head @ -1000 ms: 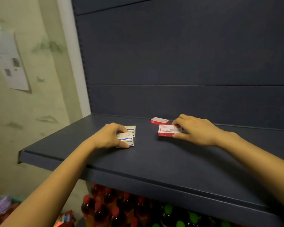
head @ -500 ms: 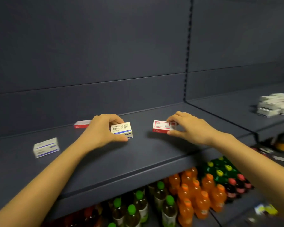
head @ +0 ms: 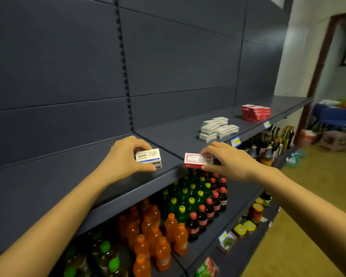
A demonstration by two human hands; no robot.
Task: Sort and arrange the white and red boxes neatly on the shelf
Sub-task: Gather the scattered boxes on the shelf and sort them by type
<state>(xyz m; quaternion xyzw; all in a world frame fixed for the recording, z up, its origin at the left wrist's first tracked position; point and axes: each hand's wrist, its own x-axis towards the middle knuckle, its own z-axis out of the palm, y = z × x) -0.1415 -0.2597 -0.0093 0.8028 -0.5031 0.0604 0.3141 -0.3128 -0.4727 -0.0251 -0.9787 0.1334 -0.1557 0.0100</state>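
Sorting looks well under way: a white pile (head: 218, 128) and a red stack (head: 255, 112) already sit grouped on the shelf (head: 168, 136). Both lie toward two o'clock from the hands, the red one farther along and apart from the white. What seems left is at least the two boxes in hand; whether more loose ones lie off toward nine o'clock cannot be told from this view.

The left grip (head: 124, 156) is clenched round a white box (head: 148, 158), thumb under its near lower edge and fingers curled over the top. The box seems lifted just clear of the shelf near its front edge. The right grip (head: 228, 162), at three o'clock from the left, pinches a red box (head: 196, 160) by its right end, thumb below and fingertips above, over the shelf's front lip. Neither box is near the piles. Bottles (head: 168, 226) stand in rows at six o'clock.
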